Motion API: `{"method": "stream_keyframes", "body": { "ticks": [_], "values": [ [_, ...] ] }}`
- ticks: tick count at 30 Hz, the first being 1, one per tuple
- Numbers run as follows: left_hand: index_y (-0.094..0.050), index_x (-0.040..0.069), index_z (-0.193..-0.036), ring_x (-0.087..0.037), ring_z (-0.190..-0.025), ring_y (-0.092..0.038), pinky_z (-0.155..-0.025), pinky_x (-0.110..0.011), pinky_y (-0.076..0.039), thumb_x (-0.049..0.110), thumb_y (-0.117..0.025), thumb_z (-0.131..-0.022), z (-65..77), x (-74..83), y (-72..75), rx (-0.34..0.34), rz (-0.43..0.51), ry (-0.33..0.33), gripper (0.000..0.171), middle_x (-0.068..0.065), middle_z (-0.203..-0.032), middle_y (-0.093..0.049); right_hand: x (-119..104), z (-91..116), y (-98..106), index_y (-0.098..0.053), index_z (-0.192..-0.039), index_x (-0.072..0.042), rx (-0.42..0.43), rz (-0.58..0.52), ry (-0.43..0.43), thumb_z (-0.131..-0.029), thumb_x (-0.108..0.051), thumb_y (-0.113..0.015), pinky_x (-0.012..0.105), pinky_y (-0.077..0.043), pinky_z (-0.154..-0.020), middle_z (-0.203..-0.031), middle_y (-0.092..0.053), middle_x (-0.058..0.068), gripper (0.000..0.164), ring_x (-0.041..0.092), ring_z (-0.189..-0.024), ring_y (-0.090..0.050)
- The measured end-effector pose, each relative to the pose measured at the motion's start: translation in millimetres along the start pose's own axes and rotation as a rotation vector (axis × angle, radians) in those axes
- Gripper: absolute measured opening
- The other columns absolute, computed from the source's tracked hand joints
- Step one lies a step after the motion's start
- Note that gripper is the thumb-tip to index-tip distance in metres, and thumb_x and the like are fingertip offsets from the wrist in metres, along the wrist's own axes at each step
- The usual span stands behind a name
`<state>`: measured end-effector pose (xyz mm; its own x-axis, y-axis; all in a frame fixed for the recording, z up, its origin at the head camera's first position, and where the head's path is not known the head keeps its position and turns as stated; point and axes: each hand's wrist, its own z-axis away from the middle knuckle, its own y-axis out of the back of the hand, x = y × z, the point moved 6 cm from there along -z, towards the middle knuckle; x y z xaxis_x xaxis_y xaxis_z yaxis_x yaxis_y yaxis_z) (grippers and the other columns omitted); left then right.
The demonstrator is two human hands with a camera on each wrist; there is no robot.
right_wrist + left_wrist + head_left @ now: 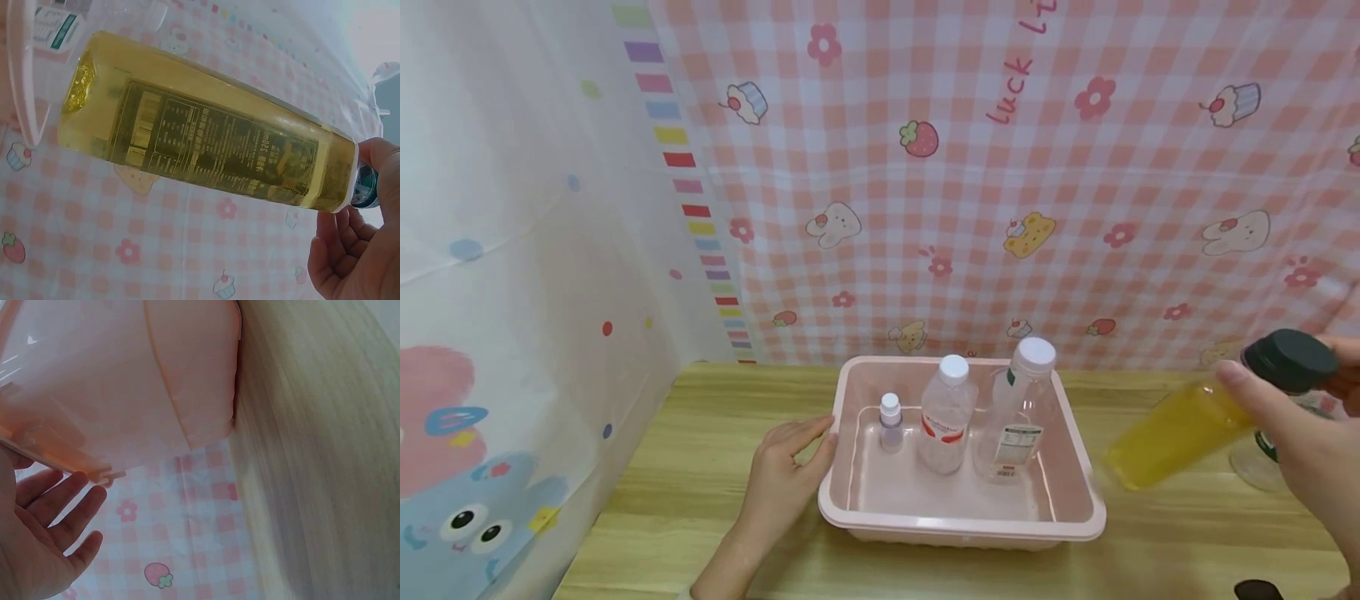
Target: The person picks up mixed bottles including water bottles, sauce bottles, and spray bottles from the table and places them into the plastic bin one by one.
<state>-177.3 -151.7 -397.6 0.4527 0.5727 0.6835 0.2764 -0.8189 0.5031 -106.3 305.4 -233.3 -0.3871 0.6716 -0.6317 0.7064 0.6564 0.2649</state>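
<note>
My right hand (1300, 446) grips a bottle of yellow liquid (1180, 433) near its dark green cap (1296, 358). The bottle tilts, its base pointing down and left toward the pink plastic tub (962, 527), outside the right rim. In the right wrist view, a printed label (219, 144) shows through the liquid. At the tub's left rim, my left hand (786, 467) touches with thumb and fingertips, its other fingers loosely extended in the left wrist view. Inside the tub stand a small white-capped bottle (891, 425), a clear bottle with a red label (945, 421) and a taller clear bottle (1015, 417).
A clear container (1255, 467) stands on the wooden table (715, 467) behind my right hand, partly hidden. A dark round lid (1257, 590) shows at the bottom right edge. A checked pink curtain (880, 192) hangs behind the table, and a white one (512, 250) hangs at left.
</note>
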Motion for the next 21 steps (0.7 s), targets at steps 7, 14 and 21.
{"method": "stream_keyframes", "body": {
  "ticks": [7, 14, 21],
  "values": [
    [-0.08, 0.005, -0.117, -0.027, -0.109, -0.07, -0.097, -0.053, -0.055, 0.01, -0.081, -0.091, 0.2, 0.0, -0.3, 0.009, -0.007, -0.009, 0.026, -0.005, -0.114, -0.079, -19.6, 3.4, -16.6, -0.065, -0.096, -0.037, -0.043, -0.006, -0.077, -0.073, 0.011, -0.089, 0.013, -0.043, -0.081, -0.088, -0.066, -0.025, 0.058, -0.003, -0.079, -0.06],
    [-0.08, 0.004, -0.116, -0.026, -0.107, -0.07, -0.097, -0.052, -0.055, 0.01, -0.081, -0.091, 0.8, -0.1, -0.6, 0.021, -0.014, -0.024, 0.026, -0.005, -0.114, -0.079, -47.6, 7.6, -37.2, -0.071, -0.097, 0.01, -0.104, -0.093, 0.098, -0.066, 0.011, -0.093, 0.011, -0.048, -0.084, -0.089, -0.069, -0.02, 0.038, -0.004, -0.079, -0.064],
    [-0.08, 0.004, -0.117, -0.027, -0.107, -0.07, -0.096, -0.053, -0.055, 0.009, -0.081, -0.091, 0.5, -0.7, -1.3, 0.015, -0.007, -0.011, 0.026, -0.005, -0.114, -0.078, -63.6, 14.8, -56.7, -0.072, -0.099, 0.011, -0.108, -0.168, 0.12, -0.064, 0.01, -0.094, 0.01, -0.048, -0.076, -0.089, -0.07, -0.016, 0.041, 0.001, -0.074, -0.059]
  ]
}}
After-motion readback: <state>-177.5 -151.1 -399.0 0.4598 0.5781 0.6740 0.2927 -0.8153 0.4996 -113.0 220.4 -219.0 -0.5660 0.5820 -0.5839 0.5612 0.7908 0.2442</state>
